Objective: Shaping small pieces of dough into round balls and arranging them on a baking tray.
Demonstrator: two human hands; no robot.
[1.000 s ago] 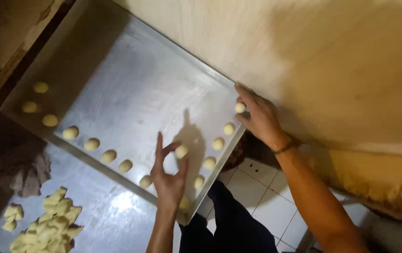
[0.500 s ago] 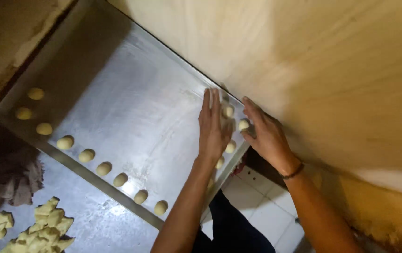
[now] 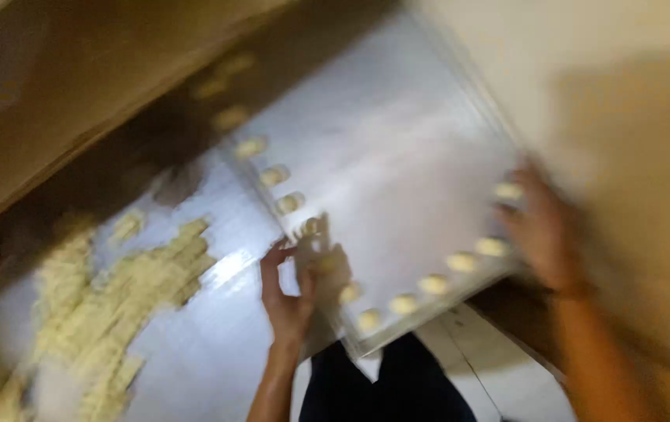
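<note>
The view is heavily blurred. A large metal baking tray lies tilted in front of me, with small pale dough balls in rows along its near and left edges. My left hand is at the tray's near-left edge, fingers curved and apart, just below a dough ball. My right hand rests on the tray's right edge beside another dough ball. The blur hides whether the right hand grips anything.
A heap of cut dough pieces lies on the shiny metal worktop left of the tray. A pale wall or board rises on the right. Tiled floor and my dark trousers show below.
My left hand has come back from the tray's right corner to its near-left edge. The camera has swung, so the tray now sits further right and the dough heap is in view.
</note>
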